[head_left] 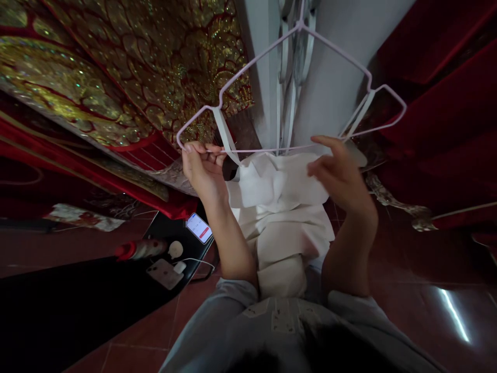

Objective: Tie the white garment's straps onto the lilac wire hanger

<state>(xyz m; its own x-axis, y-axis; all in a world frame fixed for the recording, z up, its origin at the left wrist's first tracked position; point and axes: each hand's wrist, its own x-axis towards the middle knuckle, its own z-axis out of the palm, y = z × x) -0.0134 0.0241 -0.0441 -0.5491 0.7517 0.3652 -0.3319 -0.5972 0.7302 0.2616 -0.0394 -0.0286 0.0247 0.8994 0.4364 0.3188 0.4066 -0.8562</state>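
A pale lilac wire hanger [295,57] hangs in front of me with a white garment [279,207] dangling from it by two white straps. My left hand [202,168] pinches the hanger's bottom bar near the left strap [227,140]. My right hand [337,173] is raised by the bar's right part, its fingers loosely curled and apart against the garment's top edge; whether it grips anything is unclear. The right strap [359,116] loops over the hanger's right shoulder.
Gold-embroidered red cloth [128,67] hangs at the upper left, dark red velvet [446,103] at the right. A black table [77,300] at the lower left bears two phones [199,228], a red-capped bottle [140,249] and a charger. The floor is red tile.
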